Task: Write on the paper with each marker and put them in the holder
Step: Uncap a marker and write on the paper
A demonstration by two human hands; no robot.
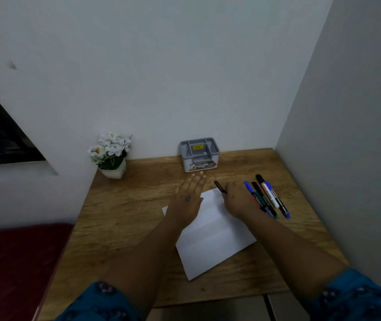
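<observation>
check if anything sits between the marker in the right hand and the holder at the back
Nothing visible blocks it. The right hand holds a black marker over the paper, and bare table lies between it and the grey holder. The left hand lies flat just left of that path, fingertips near the holder's base.

Bare desk (138, 205) lying open from my left hand (190, 195) toward 9 o'clock. Holder (199, 154) standing at 12, flower pot (113, 156) at 10, loose markers (269, 195) crowding 3 o'clock, walls closing beyond.
</observation>
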